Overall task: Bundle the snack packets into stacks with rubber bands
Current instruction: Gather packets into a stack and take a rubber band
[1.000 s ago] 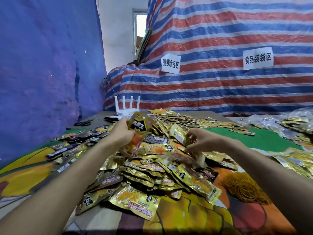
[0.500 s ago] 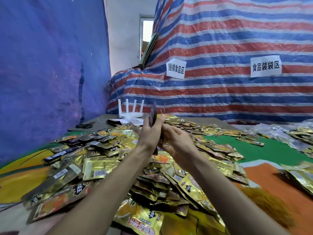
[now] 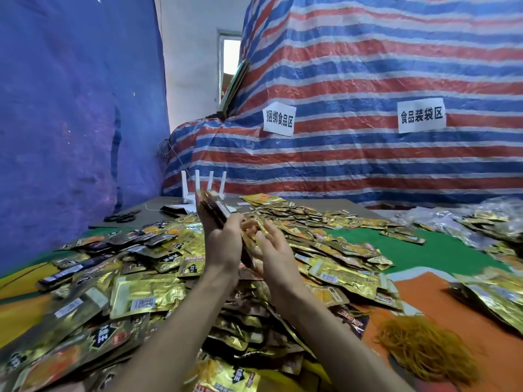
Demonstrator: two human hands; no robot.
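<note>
From the head view, the surface (image 3: 441, 250) is spread with a bright cloth of green, orange and yellow patches, and most of it lies under a loose heap of snack packets (image 3: 334, 258), gold and dark brown foil, overlapping at every angle. Above the heap's middle the left hand (image 3: 223, 239) is clamped round a stack of packets (image 3: 212, 208) held upright on edge, tilted a little to the left. The right hand (image 3: 273, 251) stands just beside it, palm towards the stack, fingers apart and fairly straight, touching the gold packets between the 2 hands. A tangled mound of orange-brown rubber bands (image 3: 424, 346) sits on the orange patch near the right forearm, apart from the heap. At the far end, on grey board, stand a white router (image 3: 198, 190) with 4 antennas and a pair of black scissors (image 3: 121, 217). A blue tarp (image 3: 70, 123) hangs close along the left edge; a red, white and blue striped tarp (image 3: 368, 171) rises right behind the far edge, bearing 2 paper signs (image 3: 279, 119). Between them is a white wall with a lit opening (image 3: 229, 66). Green cloth shows in a band between the heap and crumpled clear bags (image 3: 492, 219) at far right; more gold packets (image 3: 492, 295) crowd the right edge.
</note>
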